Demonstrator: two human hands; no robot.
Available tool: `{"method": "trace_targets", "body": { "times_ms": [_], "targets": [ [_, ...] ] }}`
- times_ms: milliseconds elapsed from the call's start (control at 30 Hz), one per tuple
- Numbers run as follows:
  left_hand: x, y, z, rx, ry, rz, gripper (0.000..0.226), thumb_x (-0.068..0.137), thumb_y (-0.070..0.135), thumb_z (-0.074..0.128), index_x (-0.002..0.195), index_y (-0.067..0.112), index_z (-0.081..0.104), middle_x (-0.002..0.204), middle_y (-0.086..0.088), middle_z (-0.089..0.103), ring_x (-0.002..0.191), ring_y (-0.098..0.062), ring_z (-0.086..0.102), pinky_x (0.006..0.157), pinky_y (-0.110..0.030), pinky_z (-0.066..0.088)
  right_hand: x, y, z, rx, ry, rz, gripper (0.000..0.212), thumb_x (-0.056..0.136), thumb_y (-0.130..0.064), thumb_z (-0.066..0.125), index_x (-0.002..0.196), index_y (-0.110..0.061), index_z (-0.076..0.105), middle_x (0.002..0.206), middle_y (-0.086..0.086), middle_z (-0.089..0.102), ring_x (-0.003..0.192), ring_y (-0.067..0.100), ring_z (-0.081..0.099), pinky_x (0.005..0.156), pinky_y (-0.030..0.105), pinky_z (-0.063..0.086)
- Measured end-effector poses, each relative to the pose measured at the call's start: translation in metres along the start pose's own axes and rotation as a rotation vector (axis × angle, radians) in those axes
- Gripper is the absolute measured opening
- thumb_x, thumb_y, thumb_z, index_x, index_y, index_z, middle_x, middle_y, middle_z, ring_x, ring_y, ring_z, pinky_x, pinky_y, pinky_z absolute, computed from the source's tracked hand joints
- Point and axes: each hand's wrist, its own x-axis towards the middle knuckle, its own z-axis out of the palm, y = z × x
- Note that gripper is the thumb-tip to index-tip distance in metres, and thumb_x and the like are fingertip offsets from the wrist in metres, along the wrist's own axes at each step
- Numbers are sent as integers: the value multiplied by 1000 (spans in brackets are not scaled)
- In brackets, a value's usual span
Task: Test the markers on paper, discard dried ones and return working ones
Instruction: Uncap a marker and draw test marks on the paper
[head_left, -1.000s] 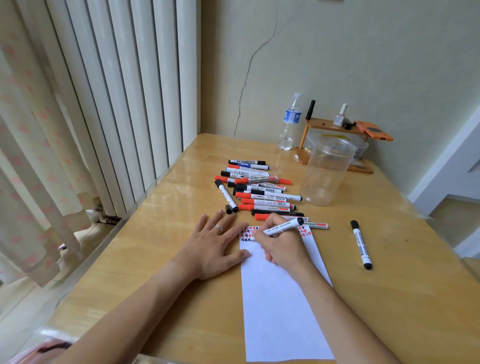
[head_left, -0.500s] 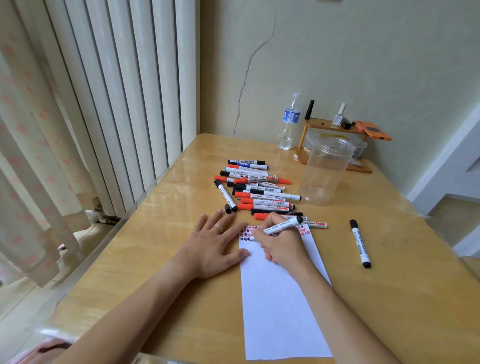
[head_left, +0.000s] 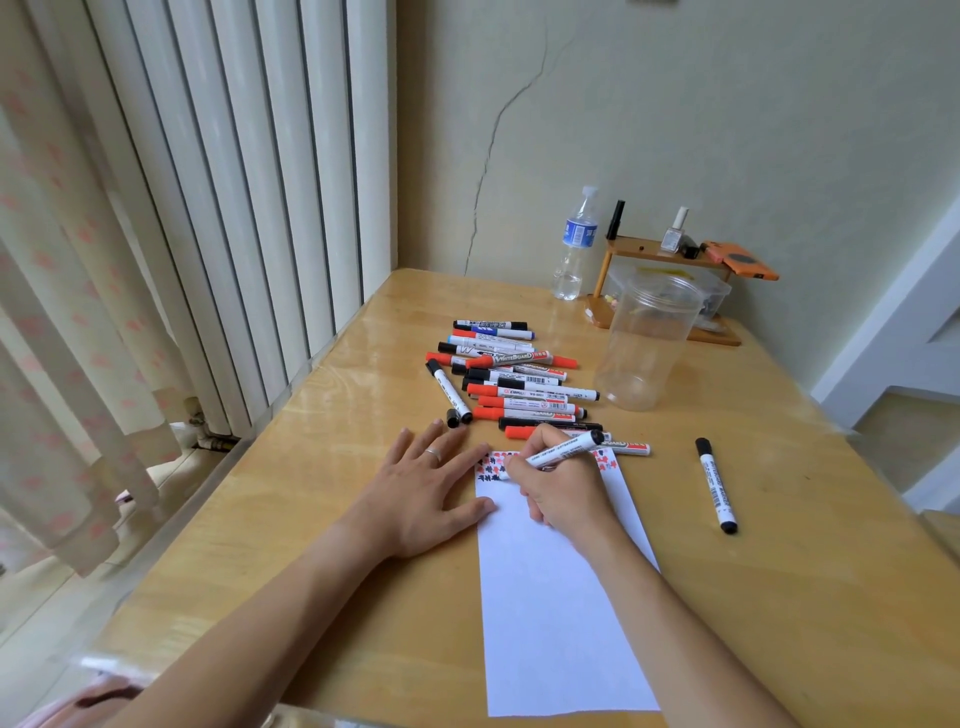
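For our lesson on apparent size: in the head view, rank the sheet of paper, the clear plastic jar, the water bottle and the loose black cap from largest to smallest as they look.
1. Sheet of paper, nearest the camera
2. Clear plastic jar
3. Water bottle, farthest back, so possibly understated
4. Loose black cap

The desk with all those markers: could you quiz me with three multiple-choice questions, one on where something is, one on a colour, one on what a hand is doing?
1. Where does the lone black-capped marker lie?
A. right of the paper
B. inside the jar
C. on the shelf

2. What colours are the test marks on the paper?
A. green and blue
B. red and black
C. only yellow

3. What is the left hand doing?
A. gripping a bottle
B. lifting the jar
C. resting flat by the paper's edge

Answers:
1 A, it lies alone on the table.
2 B, seen along the top edge.
3 C, its fingers are spread, while the right hand holds a marker.
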Motion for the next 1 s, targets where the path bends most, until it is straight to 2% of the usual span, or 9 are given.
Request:
{"method": "trace_targets", "body": {
  "times_ms": [133, 267, 367, 433, 533, 633, 767, 933, 1000],
  "targets": [
    [-3, 1, 1, -26, 49, 9, 76, 92, 81, 26, 159, 47, 19, 169, 10, 15, 157, -10, -1, 127, -48, 0, 0, 0, -2, 66, 15, 9, 28, 94, -6, 69, 85, -1, 44, 53, 4, 49, 40, 19, 36, 41, 18, 27],
    [-6, 2, -2, -64, 166, 40, 66, 92, 71, 38, 149, 38, 46, 158, 10, 41, 150, -9, 29, 125, -41, 18, -1, 0, -2, 39, 17, -13, 27, 93, -9, 70, 83, -6, 46, 55, 4, 52, 39, 20, 40, 43, 21, 28],
    [-10, 6, -6, -88, 254, 76, 48, 91, 55, 46, 130, 31, 61, 137, 11, 59, 129, -11, 53, 107, -32, 39, -2, 1, -2, 45, 14, -15, 27, 93, -12, 71, 82, -9, 46, 57, 6, 51, 40, 20, 40, 45, 23, 28],
    [-11, 8, -8, -128, 297, 83, 33, 91, 44, 49, 117, 29, 63, 118, 10, 63, 110, -14, 59, 92, -30, 47, -4, 0, -4, 41, 7, -27, 28, 93, -15, 72, 81, -13, 47, 58, 7, 50, 42, 21, 42, 46, 24, 29],
    [-5, 4, -11, -166, 360, 35, 24, 90, 28, 54, 111, 25, 64, 108, 5, 60, 98, -19, 61, 79, -33, 51, -8, -4, -7, 32, -18, -87, 25, 95, -15, 72, 84, -14, 50, 57, 5, 49, 47, 21, 43, 47, 23, 32],
    [8, -7, -14, -73, 370, -51, 40, 91, 10, 57, 127, 25, 66, 122, 0, 61, 107, -22, 60, 84, -34, 53, -7, -4, -8, 38, -37, -127, 17, 95, -12, 73, 90, -16, 58, 65, -2, 57, 54, 17, 45, 49, 25, 39],
    [26, -16, -21, 74, 306, -33, 46, 99, 13, 51, 140, 32, 61, 136, -1, 58, 113, -22, 56, 90, -36, 51, -7, -4, -8, 42, -23, -132, 11, 96, -12, 72, 95, -19, 63, 66, -3, 58, 57, 17, 47, 50, 23, 41],
    [37, -16, -18, 133, 331, 10, 23, 102, 21, 55, 117, 31, 69, 120, 0, 61, 105, -20, 56, 84, -32, 48, -8, -7, -8, 80, 8, -123, 2, 90, -26, 64, 89, -24, 64, 66, 3, 56, 53, 20, 50, 48, 22, 38],
    [36, -18, -15, 92, 345, 9, 18, 101, 21, 56, 111, 29, 69, 118, 1, 59, 104, -20, 57, 84, -31, 49, -7, -7, -7, 77, 6, -107, 7, 86, -30, 60, 88, -25, 64, 68, 2, 57, 52, 20, 51, 47, 22, 37]
  ]
}}
